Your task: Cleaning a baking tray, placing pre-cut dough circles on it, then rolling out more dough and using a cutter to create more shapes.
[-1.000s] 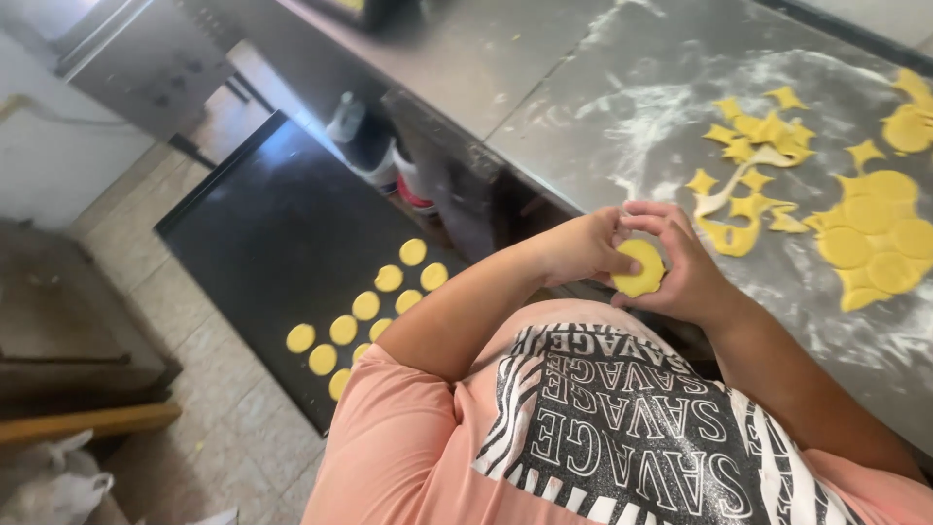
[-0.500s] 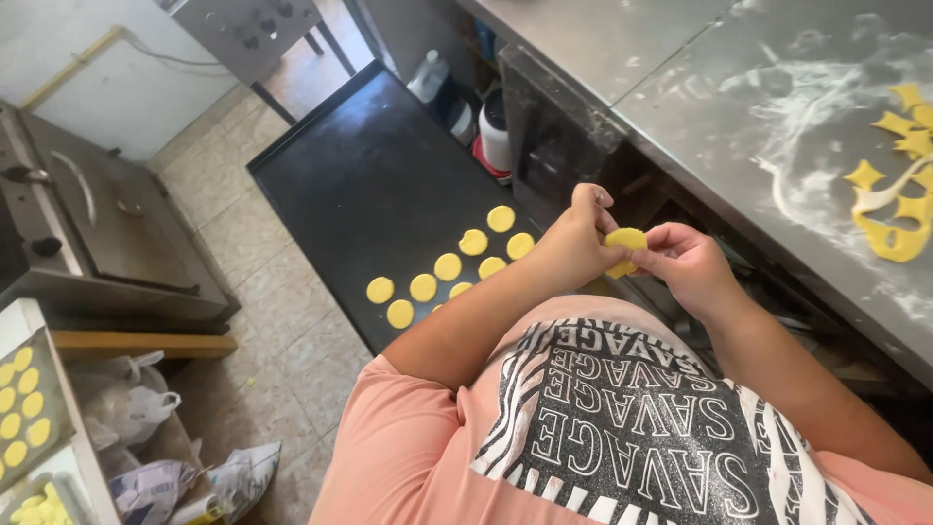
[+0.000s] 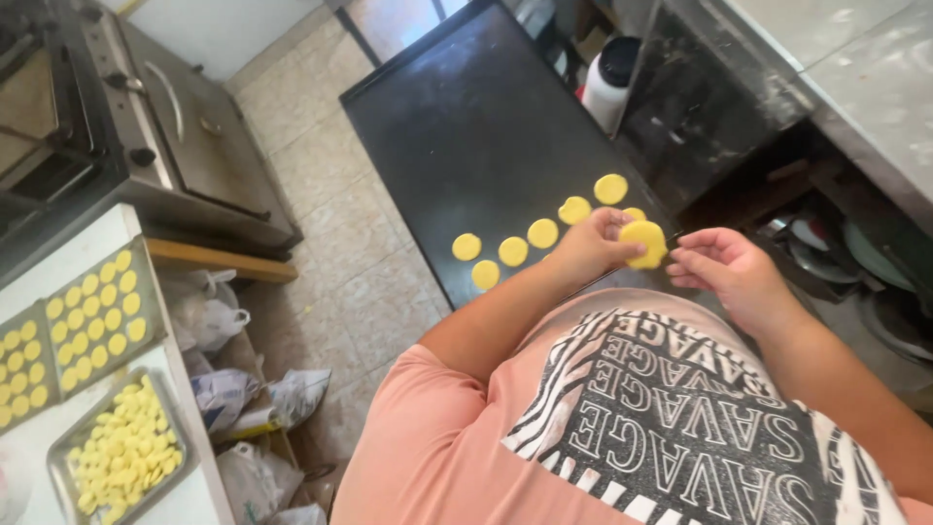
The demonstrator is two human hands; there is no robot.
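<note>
Above the black tray (image 3: 466, 126), left hand (image 3: 588, 248) pinches a dough disc (image 3: 643, 243); right hand (image 3: 734, 277) beside

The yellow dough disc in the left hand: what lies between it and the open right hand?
Nothing: the head view shows only a narrow bare gap between the yellow dough disc, pinched by the left hand, and the right hand.

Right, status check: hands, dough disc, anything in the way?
Left hand holds disc over black tray. Right hand open beside it. Path clear.
</note>
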